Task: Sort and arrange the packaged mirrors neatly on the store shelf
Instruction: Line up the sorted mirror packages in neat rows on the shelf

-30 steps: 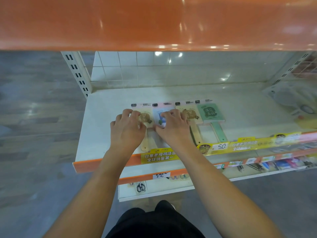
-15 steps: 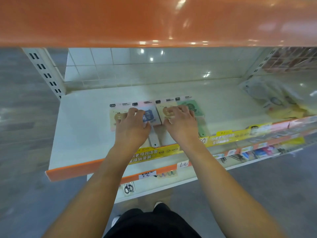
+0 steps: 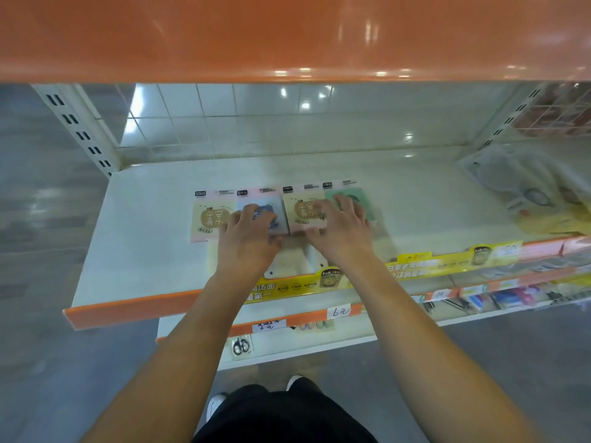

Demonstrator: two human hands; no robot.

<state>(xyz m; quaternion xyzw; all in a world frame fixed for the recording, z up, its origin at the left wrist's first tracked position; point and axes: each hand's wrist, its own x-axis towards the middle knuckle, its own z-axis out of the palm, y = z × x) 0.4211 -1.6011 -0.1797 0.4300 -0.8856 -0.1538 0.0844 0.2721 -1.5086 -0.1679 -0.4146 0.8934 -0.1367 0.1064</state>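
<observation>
Resting flat: both hands lie on a row of four packaged mirrors on the white shelf [image 3: 153,219].
Left hand: the left hand [image 3: 248,239] lies palm down with its fingers spread a little. The fingertips sit on the blue mirror pack [image 3: 275,219] and touch the edge of the first tan mirror pack [image 3: 208,220]. It is not squeezing anything.
Right hand: the right hand [image 3: 340,231] also lies palm down, fingers stretched out and apart. They press on the second tan mirror pack [image 3: 300,211] and the green mirror pack [image 3: 367,203]. It holds nothing in a grip.
Mirror row: the four packs lie flat, side by side, touching or overlapping a little. From left to right they go tan, blue, tan, green. Their white label tops point to the back of the shelf. The handles point to the front, and most are hidden under the hands.
Where the row is: about the middle of the shelf, nearer the front edge than the back wall.
Front edge: an orange strip with a yellow sign [image 3: 415,266] runs along it.
Right side: clear plastic bags [image 3: 524,187] sit far from the mirrors. What is in them is too blurry to tell.
Below: a lower shelf has a price tag [image 3: 340,311] and small scissors [image 3: 240,346].
Above: an orange shelf [image 3: 287,36] covers the top.
</observation>
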